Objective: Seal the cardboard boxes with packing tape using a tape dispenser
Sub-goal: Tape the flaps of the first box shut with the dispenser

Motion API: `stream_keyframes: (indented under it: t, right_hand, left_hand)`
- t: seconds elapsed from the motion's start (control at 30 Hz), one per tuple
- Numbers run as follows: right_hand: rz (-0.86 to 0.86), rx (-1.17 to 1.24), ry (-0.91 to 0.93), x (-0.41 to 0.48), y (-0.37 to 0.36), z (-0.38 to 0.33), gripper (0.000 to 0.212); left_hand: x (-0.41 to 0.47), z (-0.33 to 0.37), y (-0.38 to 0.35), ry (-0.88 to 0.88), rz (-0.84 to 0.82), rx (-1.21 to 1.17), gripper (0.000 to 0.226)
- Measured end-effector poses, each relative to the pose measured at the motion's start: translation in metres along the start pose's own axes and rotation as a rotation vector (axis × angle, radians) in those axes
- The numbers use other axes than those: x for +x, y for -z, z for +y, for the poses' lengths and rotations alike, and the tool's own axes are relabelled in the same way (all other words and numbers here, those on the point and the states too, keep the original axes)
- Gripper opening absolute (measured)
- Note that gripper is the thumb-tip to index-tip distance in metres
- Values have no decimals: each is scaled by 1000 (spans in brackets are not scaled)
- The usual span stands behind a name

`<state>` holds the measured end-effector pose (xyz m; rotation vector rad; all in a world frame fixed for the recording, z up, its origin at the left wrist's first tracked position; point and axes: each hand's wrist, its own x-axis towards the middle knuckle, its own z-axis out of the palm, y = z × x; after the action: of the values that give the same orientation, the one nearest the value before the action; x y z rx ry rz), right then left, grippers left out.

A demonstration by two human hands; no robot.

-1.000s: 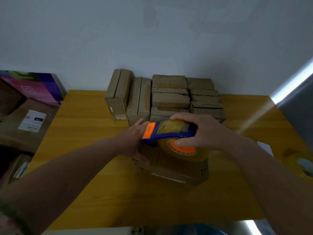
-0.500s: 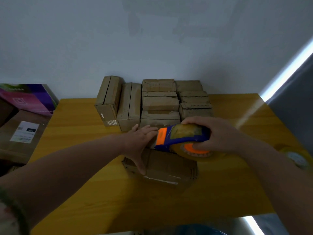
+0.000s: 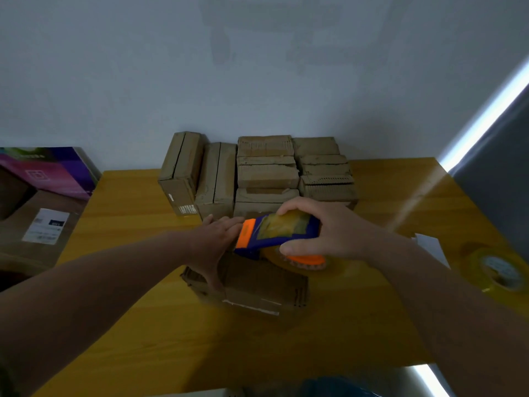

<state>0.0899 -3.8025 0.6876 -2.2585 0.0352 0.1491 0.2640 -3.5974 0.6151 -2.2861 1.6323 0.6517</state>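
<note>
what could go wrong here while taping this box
The left hand presses the box right beside the orange cutter end of the tape dispenser gripped by the right hand; the cutter could nick its fingers. Pressed only flat, the box may slide and skew the tape.

A brown cardboard box [image 3: 257, 285] lies flat on the table, with a white strip along its near edge. The blue and orange tape dispenser [image 3: 274, 233] is over its top, tilted, with a yellowish tape roll [image 3: 300, 260] in it. More cardboard boxes [image 3: 266, 176] stand close together just behind.
</note>
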Motion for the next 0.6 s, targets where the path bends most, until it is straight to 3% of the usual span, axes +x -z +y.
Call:
stream_keyframes:
  t: [0.13, 0.37, 0.6]
  right_hand:
    - [-10, 55, -31, -13, 11, 9, 47]
    - [-60, -67, -198, -54, 28, 50, 49]
    - [-7, -133, -182, -48, 24, 61, 48]
  left_hand:
    - [1, 1, 1, -13, 16, -41, 134]
    - [0, 3, 2, -19, 15, -38, 127]
    - [17, 30, 11, -29, -45, -5, 130]
